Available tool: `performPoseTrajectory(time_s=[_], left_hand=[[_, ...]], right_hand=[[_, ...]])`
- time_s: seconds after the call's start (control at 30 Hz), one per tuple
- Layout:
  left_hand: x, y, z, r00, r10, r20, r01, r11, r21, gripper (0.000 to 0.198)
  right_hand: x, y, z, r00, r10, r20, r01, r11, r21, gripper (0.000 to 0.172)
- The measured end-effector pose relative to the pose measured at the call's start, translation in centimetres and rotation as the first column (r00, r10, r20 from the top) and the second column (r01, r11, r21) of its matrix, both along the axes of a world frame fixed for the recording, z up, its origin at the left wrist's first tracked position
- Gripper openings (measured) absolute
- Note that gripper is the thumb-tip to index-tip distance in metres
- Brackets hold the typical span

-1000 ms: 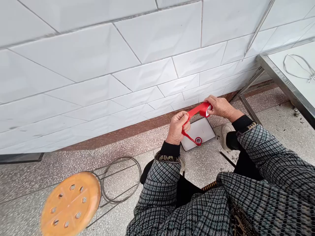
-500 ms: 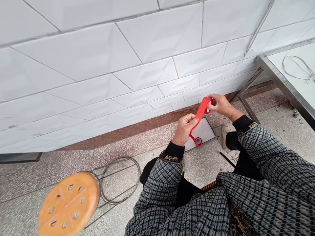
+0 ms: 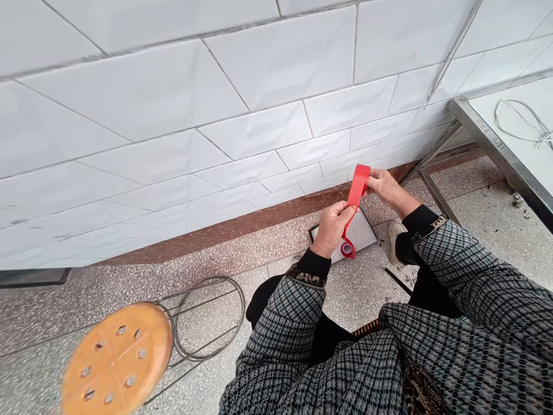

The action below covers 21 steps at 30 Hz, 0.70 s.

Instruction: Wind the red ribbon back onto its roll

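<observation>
A flat strip of red ribbon (image 3: 357, 187) stretches between my two hands, in front of the white tiled wall. My left hand (image 3: 332, 227) pinches its lower stretch between thumb and fingers. Closed on the upper end, my right hand (image 3: 386, 187) grips the roll that the strip comes off; the roll is mostly hidden behind the strip. Below my left hand the ribbon narrows and twists down to a small red ring-shaped roll (image 3: 347, 249) with a pale core. Behind that roll a white, dark-edged panel (image 3: 367, 235) lies on the floor.
An orange round stool (image 3: 116, 354) with metal legs lies on its side at the lower left. A metal-framed table (image 3: 507, 141) stands at the right, with a loop of wire (image 3: 521, 120) on top. Speckled stone floor (image 3: 254, 291) runs along the wall.
My left hand has moved right and slightly up, closer to my right hand. The strip now stands steeper and hides the right-hand roll's pale core. The small hanging roll has turned a little.
</observation>
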<state>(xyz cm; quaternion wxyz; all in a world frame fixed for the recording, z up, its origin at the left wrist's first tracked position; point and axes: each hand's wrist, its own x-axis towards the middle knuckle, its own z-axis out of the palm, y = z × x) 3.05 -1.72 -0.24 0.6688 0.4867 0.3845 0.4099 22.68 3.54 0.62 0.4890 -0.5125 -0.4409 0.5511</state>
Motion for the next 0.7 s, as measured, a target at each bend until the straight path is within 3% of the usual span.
performPoseTrajectory(time_s=[0.13,0.4,0.6,0.7], left_hand=[[0.6,0.1,-0.4,0.997,0.057,-0.052,-0.054,0.997,0.062,0.050],[1.0,0.5,-0.8,0.996,0.055,-0.070,-0.050,0.996,0.069,0.050],[0.6,0.7,-0.3,0.958,0.163,-0.235,-0.090,0.952,0.293,0.032],[0.8,0.5,-0.2,0.929,0.256,-0.268,-0.167,0.934,0.314,0.025]], right_hand=[[-0.9,-0.5,0.1,0.981,0.059,-0.183,-0.074,0.994,-0.077,0.033],[-1.9,-0.5,-0.6,0.917,0.088,-0.388,-0.177,0.964,-0.200,0.022],[-1.7,-0.4,-0.8,0.878,0.042,-0.477,-0.221,0.920,-0.325,0.016],[-1.7,-0.5,-0.8,0.866,0.049,-0.498,-0.268,0.886,-0.379,0.019]])
